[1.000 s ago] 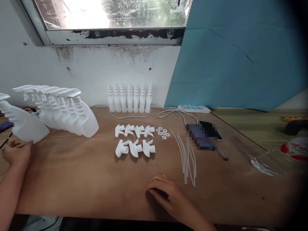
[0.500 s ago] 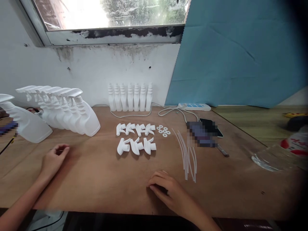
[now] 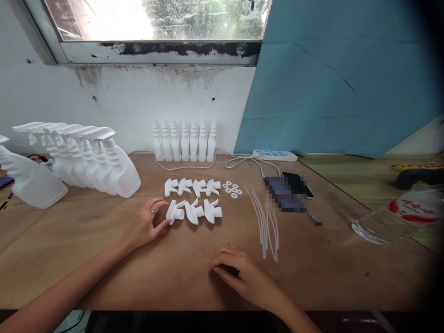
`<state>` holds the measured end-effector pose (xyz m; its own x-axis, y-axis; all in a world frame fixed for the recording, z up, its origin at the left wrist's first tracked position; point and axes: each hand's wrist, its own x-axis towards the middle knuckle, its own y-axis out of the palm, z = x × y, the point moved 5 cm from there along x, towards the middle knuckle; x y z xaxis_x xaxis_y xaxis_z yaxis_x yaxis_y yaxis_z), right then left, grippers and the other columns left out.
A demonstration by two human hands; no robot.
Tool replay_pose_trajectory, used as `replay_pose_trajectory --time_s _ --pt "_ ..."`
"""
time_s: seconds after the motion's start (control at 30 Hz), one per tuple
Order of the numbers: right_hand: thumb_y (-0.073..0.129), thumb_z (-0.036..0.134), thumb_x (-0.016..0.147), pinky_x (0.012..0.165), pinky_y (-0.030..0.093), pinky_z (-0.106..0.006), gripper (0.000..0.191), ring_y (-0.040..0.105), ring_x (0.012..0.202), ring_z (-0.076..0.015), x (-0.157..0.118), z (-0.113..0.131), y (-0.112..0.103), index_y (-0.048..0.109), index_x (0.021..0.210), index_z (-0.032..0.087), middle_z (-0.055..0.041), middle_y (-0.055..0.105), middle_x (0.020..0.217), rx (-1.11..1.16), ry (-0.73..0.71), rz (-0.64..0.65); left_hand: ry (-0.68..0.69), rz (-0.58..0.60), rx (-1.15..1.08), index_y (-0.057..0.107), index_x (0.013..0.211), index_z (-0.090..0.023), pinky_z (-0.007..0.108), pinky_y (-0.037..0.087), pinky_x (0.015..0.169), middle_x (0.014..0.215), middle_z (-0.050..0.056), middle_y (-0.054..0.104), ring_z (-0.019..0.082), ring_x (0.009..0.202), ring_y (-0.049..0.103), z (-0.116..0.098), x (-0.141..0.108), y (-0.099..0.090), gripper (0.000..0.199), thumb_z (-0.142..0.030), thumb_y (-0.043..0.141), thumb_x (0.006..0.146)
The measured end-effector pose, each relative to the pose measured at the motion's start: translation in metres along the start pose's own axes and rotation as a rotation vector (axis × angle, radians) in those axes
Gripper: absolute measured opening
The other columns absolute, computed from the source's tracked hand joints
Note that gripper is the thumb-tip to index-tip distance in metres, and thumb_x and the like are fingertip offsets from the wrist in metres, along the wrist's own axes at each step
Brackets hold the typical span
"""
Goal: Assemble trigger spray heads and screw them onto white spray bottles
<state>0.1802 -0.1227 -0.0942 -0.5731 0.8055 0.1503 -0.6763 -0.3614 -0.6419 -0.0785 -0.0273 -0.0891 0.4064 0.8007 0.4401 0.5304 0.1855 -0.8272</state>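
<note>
White spray trigger heads lie in two rows on the wooden table, several in the far row and three in the near row. At the left end of the near row, my left hand (image 3: 147, 224) reaches the first trigger head (image 3: 173, 212); thumb and fingers are apart, the thumb tip at its lower edge. The middle trigger head (image 3: 194, 212) and the right one (image 3: 212, 211) lie beside it. My right hand (image 3: 236, 270) rests near the table's front, fingers curled with the tips together and nothing visible in them. Thin white tubes (image 3: 265, 226) lie to its right.
Several small white washers (image 3: 231, 189) lie right of the far row. White spray bottles (image 3: 123, 173) with heads stand at left; several headless bottles (image 3: 185, 143) line the wall. A power strip (image 3: 275, 156), phones (image 3: 301, 185) and a clear water bottle (image 3: 385, 222) are at right.
My left hand has moved right and away from me, from the bare table to the leftmost near trigger head, and its fingers have spread. My right hand stays in place. The view has shifted slightly.
</note>
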Motion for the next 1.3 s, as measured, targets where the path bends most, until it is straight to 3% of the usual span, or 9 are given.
replay_pose_trajectory --time_s 0.13,0.3,0.4,0.53,0.6,0.87,0.93,1.1,1.3 --pt "0.051 0.021 0.093 0.067 0.044 -0.023 0.016 0.061 0.072 -0.0126 0.019 -0.009 -0.034 0.067 0.091 0.021 0.0006 0.069 0.083 -0.09 0.058 -0.016 0.107 0.068 0.084 0.048 0.131 -0.022 0.044 0.044 0.098 0.13 0.013 0.051 0.03 0.118 0.05 -0.021 0.015 0.015 0.055 -0.045 0.062 0.083" --pt "0.052 0.013 0.089 0.071 0.045 -0.024 0.017 0.063 0.079 -0.0148 0.068 -0.057 -0.1 0.068 0.088 0.02 -0.0024 0.07 0.088 -0.578 0.175 -0.146 0.123 0.028 0.086 0.056 0.123 -0.021 0.043 0.047 0.091 0.119 0.011 0.059 0.028 0.109 0.055 -0.02 0.023 0.023 0.04 -0.035 0.06 0.086" --pt "0.053 0.013 0.087 0.076 0.045 -0.031 0.015 0.062 0.087 -0.0225 0.086 -0.089 -0.119 0.068 0.086 0.014 -0.0115 0.068 0.093 -0.699 0.252 -0.246 0.108 -0.071 0.024 0.059 0.117 -0.02 0.04 0.048 0.091 0.114 0.01 0.063 0.025 0.106 0.058 -0.016 0.02 0.016 0.031 -0.031 0.058 0.088" --pt "0.054 0.016 0.088 0.085 0.042 -0.034 0.014 0.06 0.097 -0.0256 0.09 -0.108 -0.112 0.068 0.087 0.014 -0.0133 0.068 0.097 -0.781 0.251 -0.275 0.073 -0.28 -0.184 0.059 0.111 -0.019 0.034 0.048 0.091 0.112 0.009 0.064 0.021 0.104 0.06 -0.02 0.012 -0.002 0.023 -0.023 0.059 0.088" --pt "0.052 0.016 0.089 0.087 0.041 -0.034 0.017 0.06 0.097 -0.0245 0.089 -0.109 -0.105 0.068 0.085 0.015 -0.012 0.068 0.096 -0.799 0.222 -0.25 0.105 -0.308 -0.304 0.058 0.112 -0.019 0.032 0.048 0.091 0.112 0.009 0.064 0.02 0.104 0.061 -0.033 0.008 -0.004 0.024 -0.019 0.058 0.088" --pt "0.053 0.014 0.087 0.086 0.039 -0.036 0.017 0.059 0.097 -0.0249 0.088 -0.102 -0.102 0.068 0.096 0.016 -0.0108 0.068 0.1 -0.815 0.148 -0.2 0.376 0.0 -0.659 0.055 0.117 -0.018 0.032 0.052 0.088 0.106 0.011 0.067 0.021 0.1 0.064 -0.108 0.015 0.036 0.038 -0.018 0.067 0.081" --pt "0.055 0.014 0.086 0.087 0.039 -0.034 0.02 0.059 0.098 -0.0234 0.085 -0.101 -0.105 0.068 0.101 0.018 -0.0089 0.067 0.102 -0.807 0.112 -0.166 0.324 0.059 -0.702 0.057 0.113 -0.018 0.031 0.053 0.086 0.104 0.01 0.067 0.02 0.097 0.065 -0.111 0.019 0.045 0.033 -0.022 0.068 0.082" --pt "0.05 0.014 0.09 0.087 0.039 -0.033 0.023 0.058 0.097 -0.021 0.079 -0.104 -0.109 0.069 0.1 0.02 -0.0078 0.065 0.101 -0.8 0.03 -0.094 -0.023 0.229 -0.808 0.056 0.107 -0.017 0.026 0.055 0.072 0.098 0.008 0.068 0.017 0.083 0.067 -0.097 0.019 0.059 0.029 -0.032 0.065 0.084" --pt "0.049 0.017 0.092 0.089 0.036 -0.038 0.02 0.058 0.093 -0.0227 0.081 -0.103 -0.106 0.069 0.094 0.017 -0.0099 0.066 0.095 -0.837 -0.043 -0.058 -0.055 0.31 -0.77 0.054 0.105 -0.019 0.028 0.053 0.073 0.095 0.006 0.071 0.018 0.083 0.066 -0.096 0.017 0.06 0.032 -0.033 0.069 0.08"
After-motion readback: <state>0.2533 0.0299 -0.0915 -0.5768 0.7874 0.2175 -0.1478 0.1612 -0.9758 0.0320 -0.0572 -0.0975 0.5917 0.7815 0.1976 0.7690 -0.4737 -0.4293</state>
